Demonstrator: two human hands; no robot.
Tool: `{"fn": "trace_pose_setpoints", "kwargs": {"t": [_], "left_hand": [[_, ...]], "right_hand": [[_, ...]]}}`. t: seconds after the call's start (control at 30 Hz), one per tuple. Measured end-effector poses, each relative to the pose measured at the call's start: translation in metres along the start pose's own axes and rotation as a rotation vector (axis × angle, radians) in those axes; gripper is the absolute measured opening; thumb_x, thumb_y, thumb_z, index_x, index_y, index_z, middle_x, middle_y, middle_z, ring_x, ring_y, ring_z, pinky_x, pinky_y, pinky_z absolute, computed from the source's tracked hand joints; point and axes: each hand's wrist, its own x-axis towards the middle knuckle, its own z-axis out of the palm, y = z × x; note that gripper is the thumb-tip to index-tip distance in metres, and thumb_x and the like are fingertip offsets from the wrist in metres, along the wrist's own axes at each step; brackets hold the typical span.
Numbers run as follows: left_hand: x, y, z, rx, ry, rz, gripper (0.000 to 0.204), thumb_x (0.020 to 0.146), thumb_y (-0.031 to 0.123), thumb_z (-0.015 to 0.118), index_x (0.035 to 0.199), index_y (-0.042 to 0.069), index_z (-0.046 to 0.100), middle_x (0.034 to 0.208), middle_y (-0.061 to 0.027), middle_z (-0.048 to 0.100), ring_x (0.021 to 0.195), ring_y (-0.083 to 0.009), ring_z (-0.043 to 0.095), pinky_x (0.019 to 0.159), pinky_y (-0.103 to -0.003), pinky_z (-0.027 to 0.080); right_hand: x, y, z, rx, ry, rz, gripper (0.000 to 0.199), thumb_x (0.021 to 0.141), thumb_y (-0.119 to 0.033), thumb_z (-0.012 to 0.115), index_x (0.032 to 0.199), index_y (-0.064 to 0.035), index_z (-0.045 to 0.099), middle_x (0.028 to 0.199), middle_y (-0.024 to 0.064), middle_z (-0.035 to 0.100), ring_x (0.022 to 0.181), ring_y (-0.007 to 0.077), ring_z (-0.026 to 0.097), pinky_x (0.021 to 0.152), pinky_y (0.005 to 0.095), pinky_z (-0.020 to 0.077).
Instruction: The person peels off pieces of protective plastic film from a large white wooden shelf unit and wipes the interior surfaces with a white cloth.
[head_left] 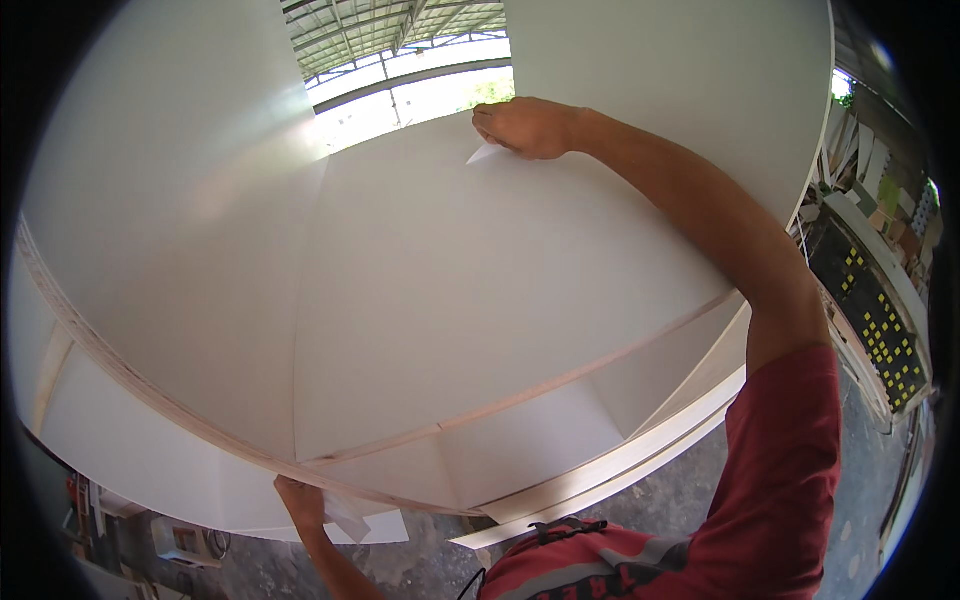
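Note:
A large white panelled cabinet carcass [480, 270] with bare wood edges fills most of the view. My right hand [535, 128] reaches to the far edge of its white middle panel. The fingers are closed, and a pointed piece of thin white sheet [485, 153] sticks out beneath them. Low at the left, my left hand [300, 498] is closed at the near wood edge [290, 467] of the carcass. Another folded white sheet piece [346, 520] hangs out beside that hand. Whether the sheets are paper or cloth I cannot tell.
Tall white side panels [680, 90] rise at left and right. Open compartments [540, 435] lie below the middle panel. On the right are a black board with yellow squares [890, 335] and stacked offcuts [875, 170]. Concrete floor [660, 490] shows below.

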Motion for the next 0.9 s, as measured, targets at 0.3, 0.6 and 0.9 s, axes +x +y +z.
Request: {"fn": "trace_pose_setpoints", "kwargs": {"t": [0.3,0.6,0.9], "left_hand": [[0.000,-0.013,-0.001,-0.008,0.015,-0.044,0.005,0.076,-0.008,0.058,0.077,-0.012,0.061,0.071,-0.0119,0.066,0.068,-0.0149,0.059,0.064,-0.033,0.049],[-0.002,-0.004,0.007,-0.039,0.087,-0.013,0.006,0.075,-0.007,0.062,0.072,-0.011,0.058,0.066,-0.0102,0.063,0.067,-0.0137,0.057,0.063,-0.033,0.049],[-0.003,-0.020,0.010,-0.025,0.066,0.026,0.026,0.075,0.000,0.070,0.098,-0.008,0.062,0.091,-0.0125,0.066,0.084,-0.0217,0.062,0.078,-0.035,0.051]], "right_hand": [[-0.001,-0.001,0.001,0.335,-0.035,-0.029,0.010,0.090,-0.005,0.060,0.100,-0.0073,0.059,0.103,0.0045,0.060,0.093,0.0263,0.061,0.081,0.0424,0.0457],[0.025,-0.007,0.016,0.093,-0.055,0.103,0.018,0.078,0.009,0.059,0.091,-0.0010,0.054,0.105,0.0116,0.061,0.099,0.0306,0.060,0.082,0.0411,0.0490],[0.070,0.021,0.025,-0.075,0.151,0.051,0.023,0.080,0.012,0.055,0.099,0.0008,0.051,0.102,0.0144,0.058,0.098,0.0337,0.059,0.083,0.0433,0.0508]]}}
